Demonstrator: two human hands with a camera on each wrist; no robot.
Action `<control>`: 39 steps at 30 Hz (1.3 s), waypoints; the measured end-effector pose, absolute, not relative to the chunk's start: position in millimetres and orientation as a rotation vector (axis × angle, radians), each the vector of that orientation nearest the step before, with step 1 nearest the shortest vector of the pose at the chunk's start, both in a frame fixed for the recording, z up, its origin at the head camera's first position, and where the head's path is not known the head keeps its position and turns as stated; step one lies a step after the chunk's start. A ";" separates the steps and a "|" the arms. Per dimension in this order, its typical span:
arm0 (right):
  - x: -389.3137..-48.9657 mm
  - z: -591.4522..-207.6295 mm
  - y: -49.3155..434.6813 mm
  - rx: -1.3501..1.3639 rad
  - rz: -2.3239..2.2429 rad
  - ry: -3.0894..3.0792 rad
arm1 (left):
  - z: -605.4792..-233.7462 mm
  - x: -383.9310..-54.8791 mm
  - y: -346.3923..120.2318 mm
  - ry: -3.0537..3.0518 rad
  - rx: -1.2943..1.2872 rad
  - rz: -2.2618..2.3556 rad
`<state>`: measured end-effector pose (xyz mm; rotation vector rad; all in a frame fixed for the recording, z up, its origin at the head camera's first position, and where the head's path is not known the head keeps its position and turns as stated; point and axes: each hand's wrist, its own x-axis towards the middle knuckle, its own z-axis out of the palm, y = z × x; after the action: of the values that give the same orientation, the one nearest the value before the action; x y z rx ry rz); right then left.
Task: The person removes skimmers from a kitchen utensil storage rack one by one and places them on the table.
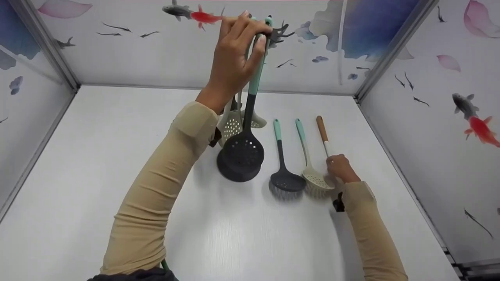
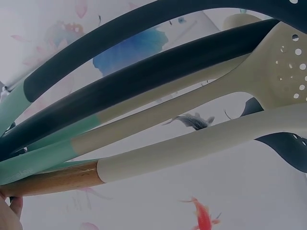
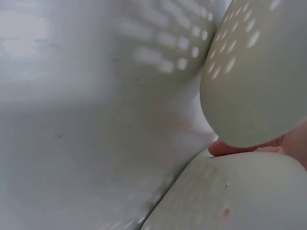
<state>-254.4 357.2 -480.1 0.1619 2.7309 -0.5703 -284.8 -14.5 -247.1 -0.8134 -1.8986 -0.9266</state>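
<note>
My left hand (image 1: 238,47) is raised and grips a bunch of kitchen utensils by their upper handles. A dark skimmer (image 1: 242,150) hangs in front, over another dark head. Behind them is a cream skimmer (image 1: 230,127); the left wrist view adds a wooden handle (image 2: 57,177) with a white neck. A dark pronged piece (image 1: 279,33) shows beside my left fingertips. Lower right, my right hand (image 1: 343,168) holds the neck of a wooden-handled spoon (image 1: 322,128). Its smooth pale head (image 3: 249,187) shows in the right wrist view, with a fingertip between it and a cream perforated head (image 3: 254,86).
Left of the wooden-handled spoon, a cream skimmer (image 1: 318,179) and a dark slotted spoon (image 1: 288,181) lie on the white table (image 1: 234,238), mint handles pointing away. Printed wall panels (image 1: 136,58) in metal frames enclose the table's back and sides.
</note>
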 end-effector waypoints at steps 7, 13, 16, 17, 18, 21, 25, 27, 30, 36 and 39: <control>-256.9 -469.2 352.4 0.147 -0.651 2.679 | -246.6 -283.2 -14.8 -1.917 -0.799 -0.922; -261.2 -455.2 333.5 0.077 -0.711 2.798 | -246.1 -282.5 -15.5 -1.935 -0.796 -0.923; -262.1 -443.4 314.1 0.037 -0.821 2.855 | -245.9 -282.6 -15.8 -1.933 -0.799 -0.921; -261.9 -438.9 306.2 0.019 -0.877 2.867 | -246.0 -282.6 -15.9 -1.931 -0.800 -0.920; -261.3 -433.7 297.9 -0.014 -0.936 2.882 | -246.2 -282.5 -15.9 -1.931 -0.799 -0.920; -257.1 -417.6 270.4 -0.162 -1.091 2.953 | -246.6 -282.6 -15.7 -1.938 -0.790 -0.913; -245.9 -397.3 231.9 -0.409 -1.311 2.985 | -247.6 -282.8 -14.6 -1.941 -0.777 -0.894; -239.7 -388.8 213.5 -0.543 -1.439 2.939 | -247.5 -282.4 -14.6 -1.945 -0.777 -0.888; -230.1 -377.3 188.1 -0.718 -1.583 2.811 | -246.7 -281.7 -14.9 -1.955 -0.779 -0.891; -218.2 -369.4 151.2 -0.898 -1.630 2.668 | -245.6 -280.6 -15.2 -1.969 -0.773 -0.892; -216.5 -370.8 141.5 -0.895 -1.658 2.634 | -244.9 -279.9 -16.0 -1.969 -0.777 -0.907</control>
<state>-216.5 141.5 -370.8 -0.8955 2.6341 -1.6584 -279.9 -16.0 -244.9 -0.7767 -1.9685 -0.9070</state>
